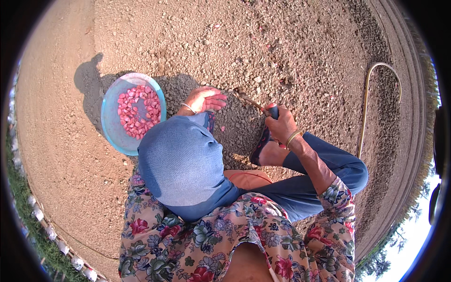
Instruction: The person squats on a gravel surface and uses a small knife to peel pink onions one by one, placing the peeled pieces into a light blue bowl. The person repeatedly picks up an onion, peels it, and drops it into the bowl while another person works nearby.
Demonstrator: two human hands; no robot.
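Observation:
My right hand (281, 123) is closed around the dark handle of a small hand tool (252, 101); its narrow metal part points left, its tip at the loose soil. Just left of that tip, my left hand (207, 99) is held over the soil with its fingers extended, and no object shows in it. Farther left, a light-blue plastic basin (116, 132) holds many pink-red cloves (149, 105), which look like garlic. A single pink clove (222, 129) lies on the ground between my feet.
A thin, pale bent rod or hose (365, 109) curves over the soil at the right. A few pink pieces (216, 26) are scattered on the crumbly ground ahead. An orange object (248, 178) sits beneath me, between my bent legs.

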